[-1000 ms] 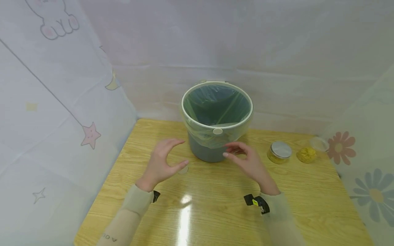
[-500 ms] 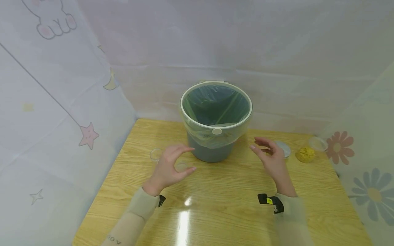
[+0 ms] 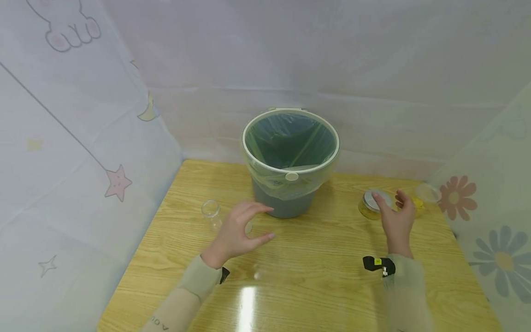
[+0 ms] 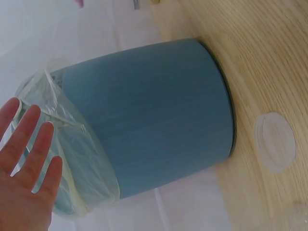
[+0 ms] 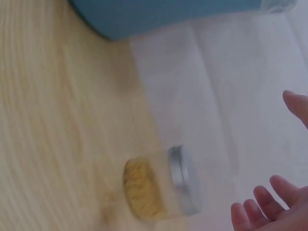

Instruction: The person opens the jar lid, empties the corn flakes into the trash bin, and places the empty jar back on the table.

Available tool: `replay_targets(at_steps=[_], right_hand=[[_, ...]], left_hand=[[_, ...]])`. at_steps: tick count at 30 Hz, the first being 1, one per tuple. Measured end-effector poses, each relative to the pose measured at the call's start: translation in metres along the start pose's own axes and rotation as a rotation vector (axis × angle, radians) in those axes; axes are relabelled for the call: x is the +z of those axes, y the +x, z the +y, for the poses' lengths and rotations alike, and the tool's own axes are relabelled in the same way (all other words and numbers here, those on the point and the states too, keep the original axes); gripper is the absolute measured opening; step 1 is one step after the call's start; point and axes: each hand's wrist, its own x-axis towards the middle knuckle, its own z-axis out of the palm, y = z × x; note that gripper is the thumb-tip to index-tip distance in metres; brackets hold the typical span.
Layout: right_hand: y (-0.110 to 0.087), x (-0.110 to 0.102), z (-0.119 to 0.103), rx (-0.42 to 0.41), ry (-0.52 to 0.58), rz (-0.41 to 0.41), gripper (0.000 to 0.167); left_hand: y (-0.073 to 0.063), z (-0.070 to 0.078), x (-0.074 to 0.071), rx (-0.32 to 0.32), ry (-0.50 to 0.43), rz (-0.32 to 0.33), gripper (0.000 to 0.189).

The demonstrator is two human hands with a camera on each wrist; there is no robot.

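My right hand hovers by a clear jar with a silver lid, thumb overlapping the lid in the head view. Nothing is in its grasp. The right wrist view shows the jar's yellow contents, with the right hand's fingers spread apart from it. My left hand is held over the table in front of a grey-blue bin, thumb and fingers apart, holding nothing. In the left wrist view its straight fingers overlap the bag-covered rim.
A translucent liner is folded over the bin's white rim. Left of the bin stands a clear glass vessel; a flat clear disc lies near the bin's base. Behind my right hand are a yellow clump and a clear round lid.
My right hand has moved right, from in front of the bin to the lidded jar, its fingers spreading. My left hand has drifted right and slightly down, uncovering the clear glass vessel.
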Motion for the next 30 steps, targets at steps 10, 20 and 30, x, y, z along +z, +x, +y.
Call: replay_targets(at_steps=[10, 20, 30], right_hand=[[0.028, -0.001, 0.043, 0.172, -0.116, -0.128, 0.115], [0.042, 0.001, 0.078, 0.030, -0.144, -0.278, 0.099], [0.052, 0.006, 0.090, 0.056, -0.197, -0.263, 0.098]], left_hand=[[-0.001, 0.006, 0.004, -0.007, -0.008, -0.050, 0.055], [0.000, 0.009, 0.005, -0.002, -0.011, -0.053, 0.054], [-0.001, 0.009, 0.005, -0.008, -0.009, -0.057, 0.053]])
